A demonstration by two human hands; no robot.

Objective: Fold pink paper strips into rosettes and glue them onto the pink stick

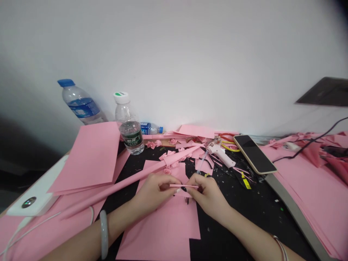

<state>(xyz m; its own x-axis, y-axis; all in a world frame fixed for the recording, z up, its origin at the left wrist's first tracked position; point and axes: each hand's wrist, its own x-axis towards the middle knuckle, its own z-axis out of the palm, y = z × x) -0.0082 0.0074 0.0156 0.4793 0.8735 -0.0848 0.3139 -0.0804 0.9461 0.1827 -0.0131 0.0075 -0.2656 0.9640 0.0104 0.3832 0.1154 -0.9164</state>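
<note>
Between my two hands is a thin, tightly rolled strip of pink paper [177,185], held level above the table. My left hand [157,188] pinches its left end, and my right hand [205,190] pinches it toward the right end. The fingertips of both hands nearly meet at its middle. Beneath them, flat sheets of pink paper [160,233] lie on the black tabletop. Just beyond the hands rests a long pink paper tube [130,178], slanting from lower left to upper right. Small pink paper flowers [168,170] and scraps lie close to the tube.
A white glue gun [221,154], scissors with red and yellow handles [230,145] and a phone [255,154] are at the right. Upright water bottles [129,127] and folded pink paper [89,156] stand left. A white device [36,192] sits at the left edge. Paper stacks [312,192] lie far right.
</note>
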